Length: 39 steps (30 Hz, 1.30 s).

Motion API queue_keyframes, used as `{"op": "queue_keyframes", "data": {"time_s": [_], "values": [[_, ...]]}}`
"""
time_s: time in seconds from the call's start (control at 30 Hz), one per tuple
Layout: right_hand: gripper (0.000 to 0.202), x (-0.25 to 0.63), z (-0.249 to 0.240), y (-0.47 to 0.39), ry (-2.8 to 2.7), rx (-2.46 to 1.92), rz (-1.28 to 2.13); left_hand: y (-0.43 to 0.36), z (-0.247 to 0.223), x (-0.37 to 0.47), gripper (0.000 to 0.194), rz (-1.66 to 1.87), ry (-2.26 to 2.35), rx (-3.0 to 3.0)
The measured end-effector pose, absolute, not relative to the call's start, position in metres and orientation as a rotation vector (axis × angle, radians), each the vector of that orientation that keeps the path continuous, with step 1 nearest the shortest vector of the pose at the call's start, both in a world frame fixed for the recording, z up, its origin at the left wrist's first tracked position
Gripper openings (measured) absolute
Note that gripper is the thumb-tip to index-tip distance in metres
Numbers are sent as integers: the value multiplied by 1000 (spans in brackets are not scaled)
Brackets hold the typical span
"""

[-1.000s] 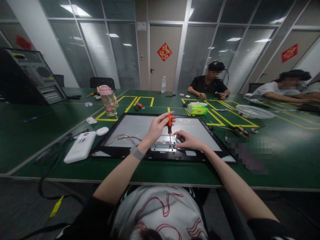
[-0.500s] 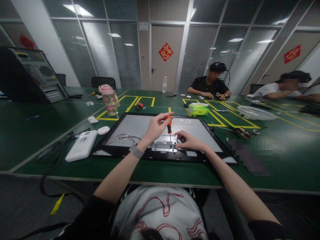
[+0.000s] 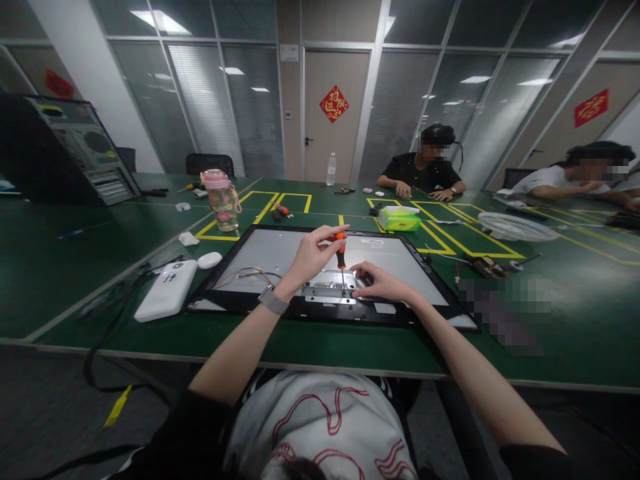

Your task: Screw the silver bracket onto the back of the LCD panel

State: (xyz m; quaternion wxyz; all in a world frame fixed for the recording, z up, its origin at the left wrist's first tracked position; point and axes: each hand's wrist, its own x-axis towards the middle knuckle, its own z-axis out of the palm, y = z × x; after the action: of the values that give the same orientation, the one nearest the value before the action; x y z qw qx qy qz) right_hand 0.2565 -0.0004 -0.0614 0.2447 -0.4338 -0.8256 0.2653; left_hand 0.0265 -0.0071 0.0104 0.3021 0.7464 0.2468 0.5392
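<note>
My left hand (image 3: 316,257) has thumb and fingers closed round the top of an orange-and-black screwdriver (image 3: 341,255). The screwdriver stands nearly upright, its tip down at a silver metal bracket (image 3: 330,300). At the bracket's right end, my right hand (image 3: 379,283) curls its thumb and fingers round the edge; the exact contact is partly hidden. Beneath both hands lies a flat display panel (image 3: 260,248) with a grey back and black frame. Thin wires (image 3: 245,272) run across the panel to the left of the bracket.
On the left are a white power bank (image 3: 167,290), a small white case (image 3: 209,260), a pink-lided bottle (image 3: 221,205) and a computer tower (image 3: 65,150). Tissues (image 3: 399,218), a white fan grille (image 3: 517,227) and a small component (image 3: 487,265) lie right. A co-worker (image 3: 425,170) sits opposite.
My hands and the screwdriver keep nearly the same pose on the bracket. The whole view has shifted slightly. Across the table, the co-worker's hand has moved a little to the left.
</note>
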Motion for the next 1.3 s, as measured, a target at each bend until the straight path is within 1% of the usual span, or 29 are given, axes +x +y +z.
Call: {"op": "queue_keyframes", "data": {"time_s": [0.1,0.17,0.33,0.53,0.63,0.8,1.07,1.2,1.3], "values": [[60,256,-60,-2,-2257,-1188,724,-8,12,25,30,1468,722,2004],[60,255,-59,-3,-2256,-1191,725,-6,13,23,31,1427,728,2038],[60,255,-59,-2,-2251,-1195,727,1,10,17,44,1263,601,2030],[62,255,-58,-3,-2270,-1213,722,-5,13,17,33,1374,715,2189],[62,255,-58,-3,-2273,-1198,718,-9,18,15,35,1336,709,2266],[60,255,-60,-2,-2271,-1185,711,-7,17,11,42,1227,674,2230],[61,255,-56,-5,-2258,-1220,735,-9,17,13,28,1522,804,2410],[62,254,-57,-4,-2251,-1223,743,-12,23,8,26,1710,861,2231],[62,254,-57,-4,-2256,-1222,744,-14,24,-7,27,1887,1016,1987]]}}
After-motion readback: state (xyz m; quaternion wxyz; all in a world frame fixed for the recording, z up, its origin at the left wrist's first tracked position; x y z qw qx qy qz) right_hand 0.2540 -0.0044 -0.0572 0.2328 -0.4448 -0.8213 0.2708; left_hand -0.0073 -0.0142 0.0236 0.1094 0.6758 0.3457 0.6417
